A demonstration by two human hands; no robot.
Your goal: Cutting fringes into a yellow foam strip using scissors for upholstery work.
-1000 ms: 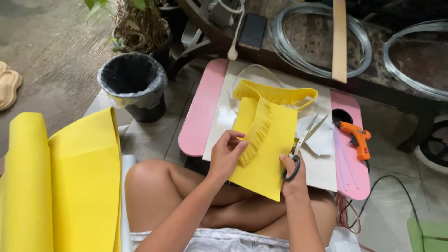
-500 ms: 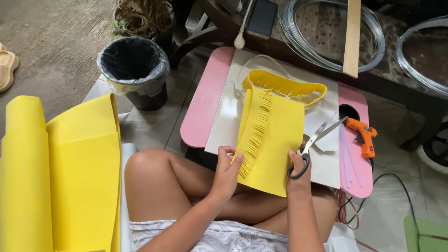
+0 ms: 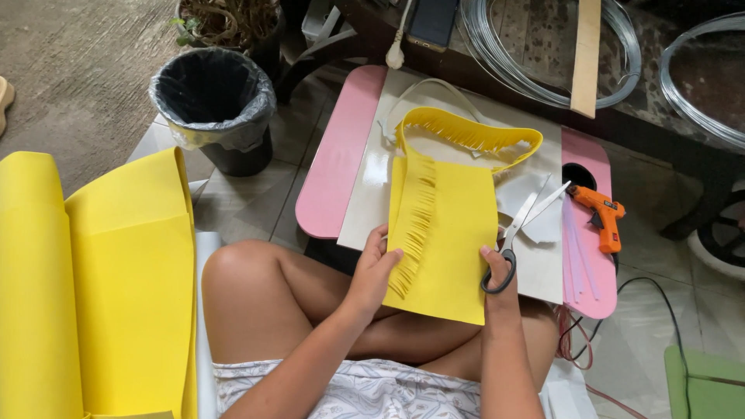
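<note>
Bin [image 3: 213, 109] with black liner, left of hands [image 3: 376, 268].

yellow foam sheet [image 3: 454, 233] | pink table [image 3: 334, 182] | orange glue gun [image 3: 599, 217] | black bin [image 3: 213, 105]

Home craft corner, floor level, likely a porch or work shed. We sit cross-legged on a tiled floor [image 3: 256, 209] at a low pink tabletop [image 3: 334, 178]. At 10 o'clock a black lined bin [image 3: 213, 109] and a potted plant [image 3: 233, 19]; bare concrete beyond. At 1 o'clock coils of wire [image 3: 543, 85] and a wooden slat [image 3: 586, 54]. At 3 o'clock an orange glue gun [image 3: 601, 217]. At 9 o'clock rolled yellow foam sheets [image 3: 93, 287].
</note>
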